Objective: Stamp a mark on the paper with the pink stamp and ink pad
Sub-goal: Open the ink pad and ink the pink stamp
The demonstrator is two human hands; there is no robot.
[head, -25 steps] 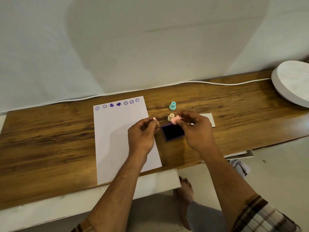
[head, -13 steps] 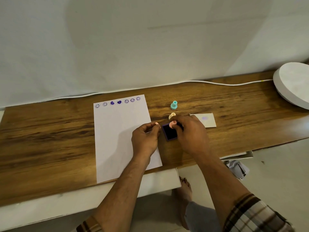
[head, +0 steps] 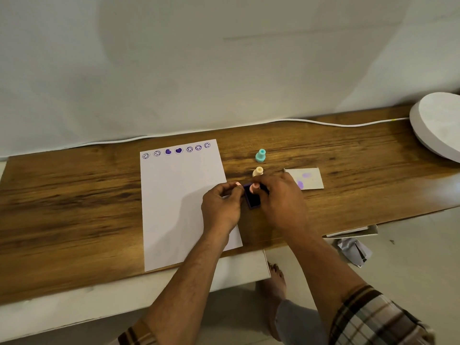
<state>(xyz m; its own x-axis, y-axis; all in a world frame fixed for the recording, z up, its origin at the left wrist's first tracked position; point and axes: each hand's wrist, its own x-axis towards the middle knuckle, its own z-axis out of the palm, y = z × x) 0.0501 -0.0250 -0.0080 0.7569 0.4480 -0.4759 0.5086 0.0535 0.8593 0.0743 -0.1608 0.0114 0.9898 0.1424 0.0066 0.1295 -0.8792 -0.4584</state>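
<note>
A white sheet of paper [head: 179, 200] lies on the wooden table [head: 74, 207], with a row of purple stamped marks along its far edge. Just right of the sheet sits the dark purple ink pad [head: 252, 199]. My right hand [head: 281, 202] holds the pink stamp [head: 255, 188] upright, pressed down onto the pad. My left hand [head: 221, 207] hovers over the paper's right edge, fingers pinched around a small pink cap [head: 238, 184] beside the pad.
A teal stamp [head: 260, 155] and a cream stamp [head: 258, 171] stand behind the pad. A small scrap of paper [head: 308, 179] with purple smudges lies to the right. A white round object [head: 438, 125] sits at the far right; a white cable [head: 323, 123] runs along the wall.
My right hand has lowered the pink stamp from above the pad down onto the ink. My left hand has stayed near the pad with the cap.
</note>
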